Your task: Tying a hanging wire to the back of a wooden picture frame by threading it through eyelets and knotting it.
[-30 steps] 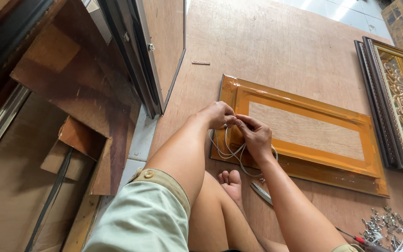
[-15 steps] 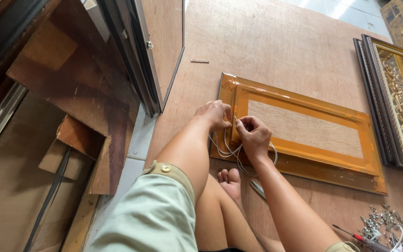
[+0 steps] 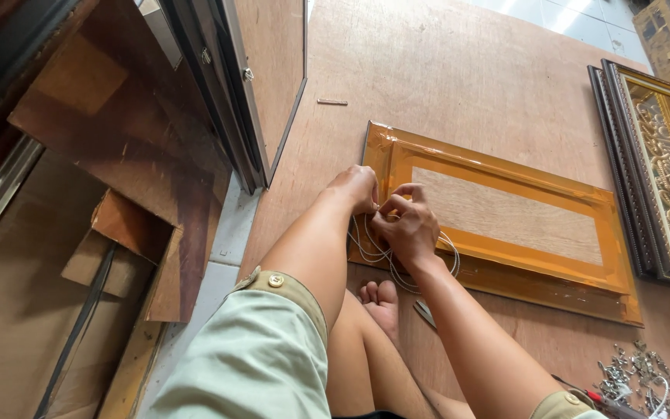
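Your left hand (image 3: 357,188) and right hand (image 3: 406,225) meet at the near-left corner of the orange, plastic-wrapped rectangular wooden frame (image 3: 505,268), which lies flat on the brown plywood floor (image 3: 443,70). Both hands pinch a thin whitish looped cord (image 3: 374,252) against that corner, fingers curled tight on it. Your bare foot (image 3: 380,302) rests at six o'clock from the hands. An ornate gold-and-dark picture frame (image 3: 661,171) lies at three o'clock, well apart.
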